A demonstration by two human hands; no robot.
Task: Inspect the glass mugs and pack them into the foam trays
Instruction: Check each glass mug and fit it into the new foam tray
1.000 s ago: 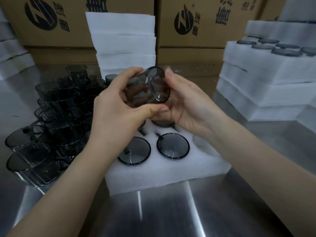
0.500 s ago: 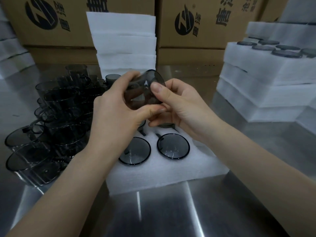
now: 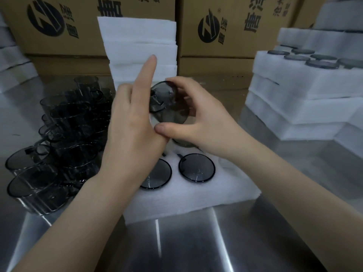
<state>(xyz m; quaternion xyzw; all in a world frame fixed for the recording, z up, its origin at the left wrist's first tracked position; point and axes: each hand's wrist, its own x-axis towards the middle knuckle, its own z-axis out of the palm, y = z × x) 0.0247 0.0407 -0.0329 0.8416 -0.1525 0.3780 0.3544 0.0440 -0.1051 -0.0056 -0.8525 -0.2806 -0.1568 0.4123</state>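
A smoky grey glass mug [image 3: 167,107] is held tilted above the white foam tray [image 3: 196,201]. My right hand [image 3: 204,124] grips it, fingers curled over the top and thumb underneath. My left hand [image 3: 133,122] lies flat against the mug's left side with straight fingers pointing up. Two mugs [image 3: 196,167] [image 3: 157,176] sit in the tray's front holes, and a third [image 3: 182,143] is partly hidden under my hands. Several loose mugs [image 3: 64,134] are heaped to the left of the tray.
A stack of white foam sheets [image 3: 141,48] stands behind my hands. Filled foam trays [image 3: 306,85] are piled at the right. Cardboard boxes [image 3: 235,26] line the back. Everything rests on a steel table [image 3: 196,242].
My left hand let go its curled grip and now lies flat with straight fingers. My right hand shifted round the mug to hold it alone, and the mug turned.
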